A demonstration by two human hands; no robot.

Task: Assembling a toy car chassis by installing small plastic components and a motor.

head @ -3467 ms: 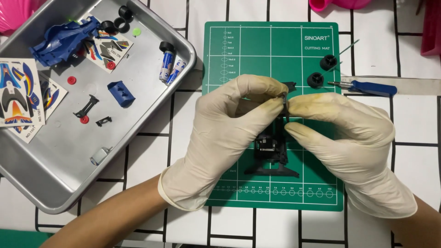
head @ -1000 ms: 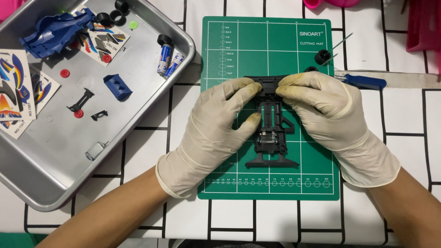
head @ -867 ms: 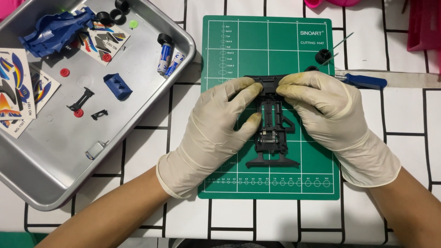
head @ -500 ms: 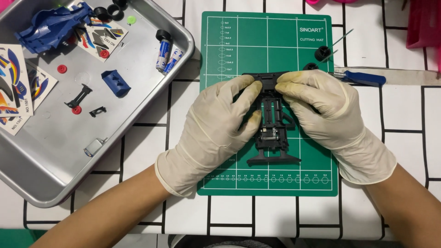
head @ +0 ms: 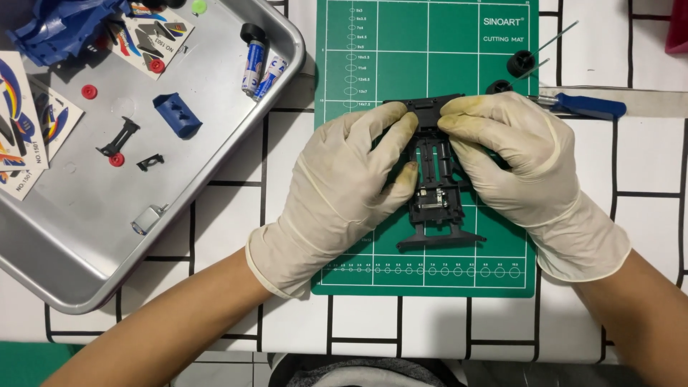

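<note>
left hand (head: 344,183) fingers clamped on black chassis (head: 436,188) | right hand (head: 527,168) fingers clamped too | green mat (head: 373,57)

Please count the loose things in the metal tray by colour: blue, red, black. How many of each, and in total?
Tray, what the view shows; its top edge is cut off.
Blue: 2, car body and small blue block.
Red: 3 round pieces, at and.
Black: 3, bracket, clip, wheel.
Total: 8
</note>
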